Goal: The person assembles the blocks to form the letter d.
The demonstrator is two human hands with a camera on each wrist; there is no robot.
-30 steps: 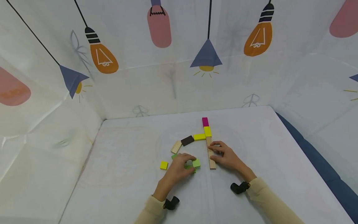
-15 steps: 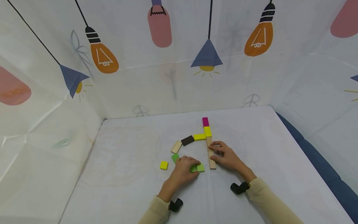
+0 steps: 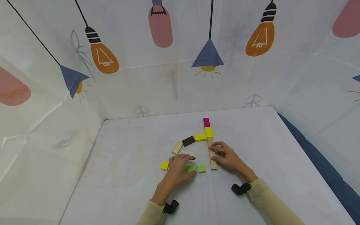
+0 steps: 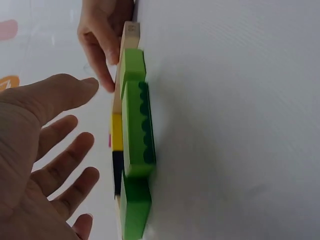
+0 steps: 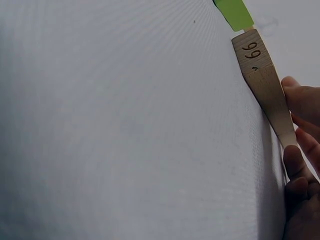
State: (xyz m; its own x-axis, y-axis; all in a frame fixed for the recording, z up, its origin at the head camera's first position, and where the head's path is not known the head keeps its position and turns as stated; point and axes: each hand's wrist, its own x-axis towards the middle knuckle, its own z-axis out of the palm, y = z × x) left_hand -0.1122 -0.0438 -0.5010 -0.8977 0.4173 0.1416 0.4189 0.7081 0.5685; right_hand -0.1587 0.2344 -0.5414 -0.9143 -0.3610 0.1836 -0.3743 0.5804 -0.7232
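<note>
My left hand (image 3: 177, 170) hovers over the left end of the block outline, thumb and fingers spread, holding nothing. By its thumb lie a green block (image 3: 190, 169) with a scalloped dark green side and a small light-green block (image 3: 201, 168), side by side. Another green block (image 4: 135, 207) is mostly hidden under the hand in the head view. My right hand (image 3: 228, 157) rests its thumb and fingertips on the column of plain wooden blocks (image 3: 213, 165). In the right wrist view, "99" is marked on the near wooden block (image 5: 265, 85).
Yellow (image 3: 208, 132) and magenta (image 3: 206, 122) blocks top the column. A yellow block (image 3: 200, 137), a dark brown block (image 3: 188, 141) and a pale wooden block (image 3: 177, 147) curve leftward. A separate yellow block (image 3: 164, 166) lies left of my left hand on the white table (image 3: 126, 187).
My left hand set the light-green block down beside the green one, let go of it, and drew back left. My right hand stayed on the wooden column.
</note>
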